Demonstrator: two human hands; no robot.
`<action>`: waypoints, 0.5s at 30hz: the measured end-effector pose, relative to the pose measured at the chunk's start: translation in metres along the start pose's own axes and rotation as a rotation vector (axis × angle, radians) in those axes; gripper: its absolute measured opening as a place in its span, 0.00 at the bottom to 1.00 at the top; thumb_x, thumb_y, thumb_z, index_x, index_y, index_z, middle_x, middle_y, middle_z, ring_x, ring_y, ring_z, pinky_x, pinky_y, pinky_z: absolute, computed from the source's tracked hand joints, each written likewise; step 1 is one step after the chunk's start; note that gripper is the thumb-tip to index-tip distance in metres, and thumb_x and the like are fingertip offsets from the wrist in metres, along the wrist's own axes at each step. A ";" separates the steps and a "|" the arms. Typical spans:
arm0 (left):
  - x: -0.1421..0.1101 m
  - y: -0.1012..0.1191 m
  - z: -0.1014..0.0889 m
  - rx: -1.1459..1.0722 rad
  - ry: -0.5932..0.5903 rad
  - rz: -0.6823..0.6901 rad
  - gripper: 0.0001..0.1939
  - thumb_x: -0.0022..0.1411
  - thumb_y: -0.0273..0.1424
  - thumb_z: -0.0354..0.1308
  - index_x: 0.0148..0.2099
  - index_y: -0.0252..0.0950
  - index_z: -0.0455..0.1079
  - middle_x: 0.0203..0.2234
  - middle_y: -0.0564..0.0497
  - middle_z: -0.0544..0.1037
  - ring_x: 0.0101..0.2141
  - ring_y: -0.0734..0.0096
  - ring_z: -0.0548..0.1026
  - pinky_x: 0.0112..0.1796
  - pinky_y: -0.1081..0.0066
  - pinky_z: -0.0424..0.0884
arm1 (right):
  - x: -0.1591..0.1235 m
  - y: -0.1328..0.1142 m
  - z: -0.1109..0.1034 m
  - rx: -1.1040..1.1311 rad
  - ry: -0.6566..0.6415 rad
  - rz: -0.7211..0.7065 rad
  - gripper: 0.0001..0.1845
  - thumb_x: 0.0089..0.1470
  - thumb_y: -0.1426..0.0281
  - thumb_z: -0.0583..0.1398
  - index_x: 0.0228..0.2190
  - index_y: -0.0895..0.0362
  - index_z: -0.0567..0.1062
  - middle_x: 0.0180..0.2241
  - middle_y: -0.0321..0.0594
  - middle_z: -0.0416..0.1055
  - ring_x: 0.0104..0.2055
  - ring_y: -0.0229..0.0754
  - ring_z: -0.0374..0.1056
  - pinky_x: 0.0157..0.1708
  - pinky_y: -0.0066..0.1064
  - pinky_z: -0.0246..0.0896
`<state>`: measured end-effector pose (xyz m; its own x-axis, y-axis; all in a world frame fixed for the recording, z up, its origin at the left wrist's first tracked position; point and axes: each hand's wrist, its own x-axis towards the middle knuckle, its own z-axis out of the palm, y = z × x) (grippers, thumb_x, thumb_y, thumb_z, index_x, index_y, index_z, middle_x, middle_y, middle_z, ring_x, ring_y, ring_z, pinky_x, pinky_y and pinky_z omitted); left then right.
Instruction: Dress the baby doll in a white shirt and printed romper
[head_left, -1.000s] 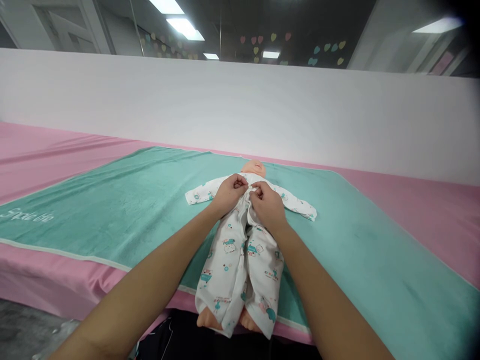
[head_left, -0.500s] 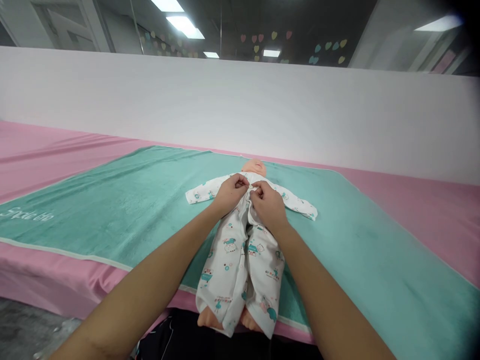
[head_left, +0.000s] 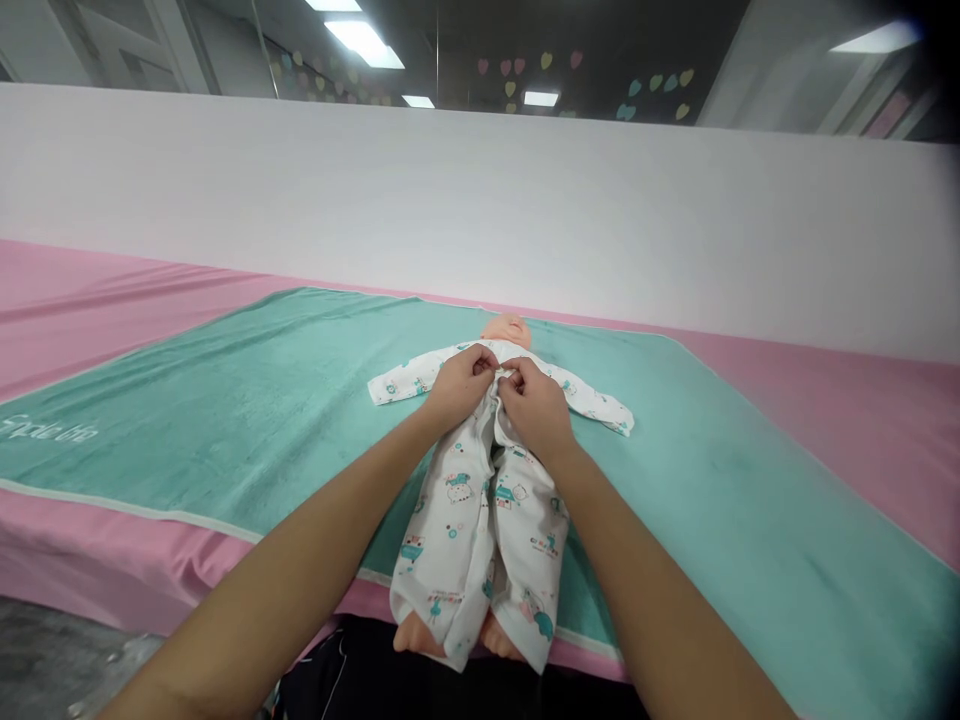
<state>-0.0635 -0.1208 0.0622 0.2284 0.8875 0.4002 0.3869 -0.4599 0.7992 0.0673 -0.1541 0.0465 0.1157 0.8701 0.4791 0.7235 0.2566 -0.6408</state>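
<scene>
The left hand (head_left: pixel 459 388) and the right hand (head_left: pixel 534 408) sit side by side at the chest of a white cotton baby sleepsuit (head_left: pixel 457 530) printed with small teal and pink cartoons. Both hands are curled, each pinching one front edge of the garment between thumb and fingers just below the collar, with the two pinches just beside each other. Whether a fastener lies between them is hidden.

The sleepsuit is on a peach-coloured vinyl baby doll (head_left: pixel 507 331), which lies on its back in the middle of the frame, head pointing away. The sleeves spread out to both sides, and the doll's bare feet (head_left: pixel 415 634) poke out at the lower centre.

Beneath it lies a teal terry towel (head_left: pixel 225 420) with pale edging, spread over a pink fitted sheet (head_left: pixel 847 420). A white partition wall (head_left: pixel 480 210) runs across behind, and pastel paper hearts (head_left: pixel 570 85) dot the dark glass at upper right.
</scene>
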 end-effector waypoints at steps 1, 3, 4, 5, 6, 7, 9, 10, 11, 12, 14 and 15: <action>0.000 0.000 0.000 0.004 0.001 0.005 0.07 0.52 0.25 0.49 0.33 0.38 0.67 0.24 0.56 0.69 0.28 0.73 0.66 0.32 0.73 0.62 | 0.000 0.000 0.000 -0.002 -0.002 -0.001 0.14 0.51 0.67 0.51 0.39 0.51 0.71 0.27 0.33 0.71 0.30 0.40 0.65 0.31 0.30 0.53; 0.000 -0.001 0.000 0.013 0.003 0.015 0.07 0.52 0.25 0.49 0.33 0.38 0.67 0.24 0.56 0.69 0.28 0.73 0.67 0.32 0.73 0.62 | 0.000 0.000 0.000 -0.004 -0.005 -0.004 0.14 0.51 0.67 0.51 0.39 0.51 0.70 0.27 0.33 0.71 0.30 0.40 0.65 0.31 0.30 0.53; 0.000 -0.001 0.001 0.018 0.005 0.018 0.08 0.52 0.25 0.49 0.33 0.38 0.67 0.24 0.56 0.69 0.29 0.72 0.67 0.32 0.72 0.62 | 0.000 0.000 0.000 -0.004 -0.005 -0.006 0.14 0.51 0.67 0.51 0.39 0.51 0.70 0.27 0.33 0.71 0.30 0.40 0.65 0.31 0.30 0.53; 0.000 -0.001 0.001 0.024 0.006 0.020 0.08 0.52 0.24 0.49 0.33 0.38 0.67 0.24 0.56 0.69 0.29 0.72 0.67 0.32 0.72 0.62 | 0.000 0.000 0.000 -0.004 -0.005 -0.007 0.14 0.51 0.67 0.51 0.39 0.51 0.71 0.27 0.33 0.71 0.30 0.40 0.65 0.31 0.30 0.53; 0.000 -0.001 0.001 0.029 0.005 0.021 0.08 0.52 0.24 0.49 0.33 0.38 0.67 0.24 0.56 0.69 0.29 0.72 0.67 0.32 0.72 0.62 | 0.000 0.000 -0.001 -0.006 -0.005 -0.007 0.14 0.51 0.67 0.51 0.39 0.51 0.71 0.27 0.33 0.71 0.30 0.40 0.64 0.31 0.30 0.53; 0.001 -0.001 0.001 0.035 0.004 0.021 0.08 0.52 0.24 0.48 0.33 0.37 0.67 0.24 0.56 0.69 0.29 0.72 0.67 0.32 0.72 0.62 | 0.000 -0.001 -0.001 -0.007 -0.003 -0.006 0.14 0.51 0.67 0.51 0.39 0.51 0.71 0.27 0.32 0.71 0.30 0.40 0.64 0.31 0.30 0.53; 0.001 -0.001 0.001 0.045 0.005 0.025 0.08 0.52 0.24 0.48 0.33 0.37 0.67 0.24 0.55 0.69 0.29 0.72 0.67 0.32 0.72 0.62 | -0.001 -0.001 -0.001 -0.009 -0.001 -0.007 0.13 0.51 0.68 0.51 0.39 0.51 0.70 0.27 0.32 0.71 0.30 0.39 0.64 0.31 0.30 0.52; 0.001 -0.001 0.001 0.051 0.007 0.029 0.08 0.52 0.24 0.48 0.33 0.38 0.67 0.24 0.55 0.69 0.29 0.72 0.67 0.32 0.72 0.62 | -0.001 -0.001 -0.001 -0.009 -0.003 -0.007 0.14 0.51 0.68 0.51 0.39 0.51 0.70 0.27 0.32 0.71 0.30 0.39 0.64 0.31 0.30 0.52; 0.000 -0.001 0.001 0.058 0.009 0.034 0.08 0.52 0.25 0.48 0.33 0.38 0.67 0.24 0.55 0.69 0.29 0.72 0.67 0.32 0.72 0.62 | -0.001 -0.001 -0.001 -0.009 -0.004 -0.006 0.14 0.51 0.68 0.51 0.39 0.51 0.70 0.27 0.32 0.71 0.30 0.39 0.64 0.31 0.30 0.52; 0.000 -0.001 0.001 0.066 0.010 0.038 0.08 0.53 0.25 0.48 0.33 0.38 0.67 0.24 0.55 0.69 0.29 0.72 0.67 0.32 0.72 0.62 | -0.001 -0.002 -0.001 -0.009 -0.006 -0.006 0.14 0.51 0.68 0.51 0.39 0.51 0.70 0.26 0.32 0.70 0.30 0.39 0.64 0.31 0.30 0.52; 0.000 -0.001 0.001 0.084 0.008 0.039 0.08 0.53 0.25 0.48 0.34 0.38 0.67 0.24 0.55 0.69 0.29 0.72 0.67 0.32 0.72 0.62 | -0.002 -0.002 -0.001 -0.012 -0.013 -0.006 0.14 0.51 0.68 0.51 0.40 0.51 0.70 0.26 0.33 0.70 0.30 0.40 0.64 0.31 0.30 0.52; -0.001 0.000 0.001 0.092 0.007 0.038 0.08 0.53 0.25 0.48 0.34 0.38 0.67 0.25 0.55 0.70 0.29 0.72 0.67 0.32 0.72 0.62 | -0.002 -0.003 -0.001 -0.015 -0.014 -0.007 0.14 0.51 0.68 0.51 0.39 0.51 0.70 0.26 0.33 0.70 0.30 0.40 0.64 0.30 0.30 0.52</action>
<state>-0.0628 -0.1212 0.0610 0.2385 0.8695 0.4325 0.4589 -0.4934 0.7389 0.0662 -0.1570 0.0482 0.1012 0.8741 0.4751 0.7343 0.2566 -0.6285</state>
